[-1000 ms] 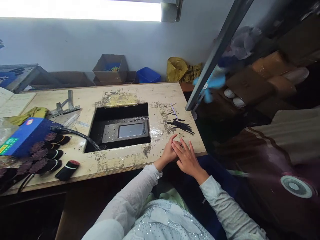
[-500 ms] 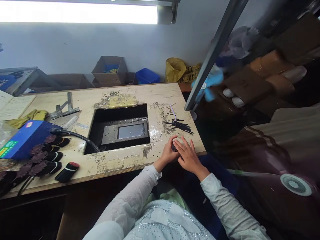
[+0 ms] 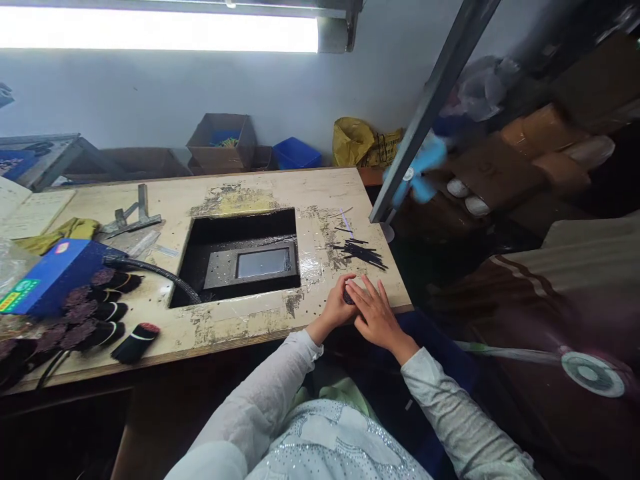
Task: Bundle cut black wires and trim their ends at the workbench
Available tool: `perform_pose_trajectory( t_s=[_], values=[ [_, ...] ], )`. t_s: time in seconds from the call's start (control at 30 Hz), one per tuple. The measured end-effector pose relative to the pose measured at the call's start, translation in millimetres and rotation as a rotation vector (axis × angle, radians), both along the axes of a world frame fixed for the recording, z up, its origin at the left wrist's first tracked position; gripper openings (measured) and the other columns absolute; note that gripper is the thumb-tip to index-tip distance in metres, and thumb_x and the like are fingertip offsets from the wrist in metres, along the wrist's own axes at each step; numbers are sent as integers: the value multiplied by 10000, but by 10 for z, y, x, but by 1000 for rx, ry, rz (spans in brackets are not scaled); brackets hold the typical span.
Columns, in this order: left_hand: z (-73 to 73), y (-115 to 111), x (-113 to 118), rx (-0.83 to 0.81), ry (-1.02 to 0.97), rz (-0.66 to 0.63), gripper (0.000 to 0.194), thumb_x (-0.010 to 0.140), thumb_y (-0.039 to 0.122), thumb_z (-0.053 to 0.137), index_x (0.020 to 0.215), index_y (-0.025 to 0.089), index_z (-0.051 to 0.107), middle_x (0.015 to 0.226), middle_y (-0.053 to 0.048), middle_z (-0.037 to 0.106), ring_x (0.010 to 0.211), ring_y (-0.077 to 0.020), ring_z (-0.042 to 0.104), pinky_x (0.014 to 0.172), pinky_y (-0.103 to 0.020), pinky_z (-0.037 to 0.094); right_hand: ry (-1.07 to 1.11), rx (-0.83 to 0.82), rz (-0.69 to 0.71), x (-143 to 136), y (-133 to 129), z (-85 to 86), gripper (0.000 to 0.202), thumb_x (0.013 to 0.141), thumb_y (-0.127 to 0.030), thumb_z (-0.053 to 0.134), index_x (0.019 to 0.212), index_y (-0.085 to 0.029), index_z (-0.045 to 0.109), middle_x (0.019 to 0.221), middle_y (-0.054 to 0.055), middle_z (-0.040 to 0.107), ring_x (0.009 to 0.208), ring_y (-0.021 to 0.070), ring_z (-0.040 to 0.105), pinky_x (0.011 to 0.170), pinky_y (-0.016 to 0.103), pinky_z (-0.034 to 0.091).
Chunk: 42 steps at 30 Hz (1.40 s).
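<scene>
Over the bench's front edge, my left hand (image 3: 334, 307) is wrapped round a dark bundle (image 3: 349, 296) with a speckled round end, most of it hidden by my fingers. My right hand (image 3: 377, 317) has its fingers stretched out and spread, laid against that end. Just beyond my hands is a loose pile of thin black strips (image 3: 364, 253). Several black bristle-like bundles with purple ends (image 3: 83, 333), tied with pale bands, lie at the left. Nearer the edge is a single black bundle with a red end (image 3: 136, 343).
A recess in the wooden bench (image 3: 260, 313) holds a device with a screen (image 3: 263, 263). To its left are a blue box (image 3: 50, 273), a black hose (image 3: 160, 272) and a metal bracket (image 3: 135, 217). A slanted metal post (image 3: 425, 120) rises at right, near a fan (image 3: 593, 373).
The view has shifted very slightly. My hands and the bundle stay in nearly the same place, with only a small movement of the right fingers.
</scene>
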<state>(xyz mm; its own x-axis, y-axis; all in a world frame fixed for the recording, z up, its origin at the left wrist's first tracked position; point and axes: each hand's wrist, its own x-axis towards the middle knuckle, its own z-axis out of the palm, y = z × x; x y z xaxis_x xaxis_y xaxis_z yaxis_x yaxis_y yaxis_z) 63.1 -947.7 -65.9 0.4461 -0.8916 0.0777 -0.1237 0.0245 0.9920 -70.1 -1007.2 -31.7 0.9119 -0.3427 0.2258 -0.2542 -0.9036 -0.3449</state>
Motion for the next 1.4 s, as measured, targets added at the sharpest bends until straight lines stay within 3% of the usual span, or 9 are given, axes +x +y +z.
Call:
perform_pose_trajectory(
  t_s=[0.13,0.33,0.43,0.57,0.67,0.77,1.0,1.27,1.4],
  values=[
    [-18,-12,11,-12,69,-60,505,646,164,671,1093,191,436,803,2,655,730,-150,608,747,-298,459,-231,114,-189,-64,-50,-84,746,795,-108,457,1491,-179,197,1512,132,321,1437,281,193,1133,563,256],
    [185,24,10,-35,227,-27,386,695,218,683,974,209,416,757,6,659,818,-167,635,811,-316,451,-347,339,-384,-178,-88,-32,440,768,-171,535,1206,-203,503,1273,131,495,1250,283,443,1070,525,366],
    [385,124,14,-11,335,-44,402,665,257,722,944,205,437,831,-14,667,859,-172,629,785,-298,451,-231,492,-298,-135,-64,90,348,740,-216,612,1083,-219,557,1149,99,557,1168,267,498,1038,477,400],
    [623,314,14,64,380,-3,397,626,260,748,937,178,514,1037,-58,647,777,-128,596,710,-258,435,-50,843,-47,84,-17,195,494,658,-252,723,1123,-200,564,1104,75,591,1091,250,558,956,411,457],
    [727,454,31,82,421,27,429,615,264,758,972,171,540,964,-38,653,733,-121,585,684,-251,437,-24,1144,109,295,41,179,541,606,-242,763,1105,-174,566,1017,49,621,956,220,603,864,368,490],
    [775,569,76,106,424,71,429,623,267,763,983,167,553,820,-2,644,674,-112,571,662,-248,432,-27,1308,168,465,149,147,468,585,-227,767,1016,-175,591,934,20,634,867,191,603,800,338,503],
    [757,690,185,138,505,168,431,549,271,806,875,172,543,951,-40,675,687,-108,571,681,-260,446,-5,1521,80,631,430,193,467,547,-186,782,985,-175,620,874,-2,669,816,178,618,820,349,497],
    [799,716,199,139,576,140,465,490,252,834,829,176,525,994,-58,688,713,-115,585,708,-270,468,-118,1696,-65,606,574,142,549,470,-193,842,983,-182,649,915,10,685,863,202,629,829,356,498],
    [844,729,181,152,594,112,485,504,269,838,863,179,525,1018,-70,688,739,-133,609,708,-282,490,-133,1728,-111,589,643,149,409,477,-194,832,850,-175,668,758,-7,682,734,177,616,750,331,498]
  ],
)
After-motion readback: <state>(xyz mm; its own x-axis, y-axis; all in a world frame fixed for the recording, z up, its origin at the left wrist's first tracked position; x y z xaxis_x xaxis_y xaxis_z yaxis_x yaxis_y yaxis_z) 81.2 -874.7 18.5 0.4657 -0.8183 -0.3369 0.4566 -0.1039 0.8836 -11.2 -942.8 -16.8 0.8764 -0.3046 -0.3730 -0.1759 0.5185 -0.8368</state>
